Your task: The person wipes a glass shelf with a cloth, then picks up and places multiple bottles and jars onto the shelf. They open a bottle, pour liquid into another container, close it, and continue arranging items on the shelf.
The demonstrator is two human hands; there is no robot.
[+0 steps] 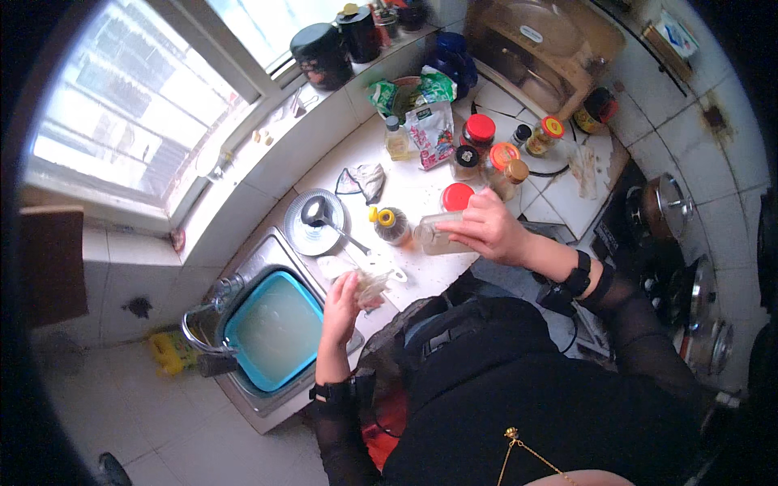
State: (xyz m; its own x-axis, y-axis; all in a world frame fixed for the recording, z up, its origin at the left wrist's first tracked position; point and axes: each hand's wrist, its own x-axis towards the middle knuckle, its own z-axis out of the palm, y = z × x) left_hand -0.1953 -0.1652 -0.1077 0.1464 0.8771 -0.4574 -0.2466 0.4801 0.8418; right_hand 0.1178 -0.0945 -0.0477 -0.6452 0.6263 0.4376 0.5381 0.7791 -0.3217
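Observation:
My right hand (492, 229) holds a clear glass bottle or jar (440, 234) tilted on its side over the counter, its mouth pointing left. My left hand (345, 307) grips a crumpled, greyish cloth or wrap (372, 287) near the sink's right edge; its exact kind is unclear. Between the hands stands a bottle with a yellow cap (392, 225). A metal spoon (315, 211) rests on a ribbed plate (298, 234). Just behind the glass bottle is a jar with a red lid (457, 197). A crumpled cloth (364, 181) lies farther back.
A teal basin (276, 383) holding cloudy water sits in the steel sink (267, 246), beside a curved faucet (193, 334). Several lidded jars (479, 129) and a printed pouch (430, 136) stand at the back. Pots (662, 203) are at the right. Black canisters (321, 54) line the windowsill.

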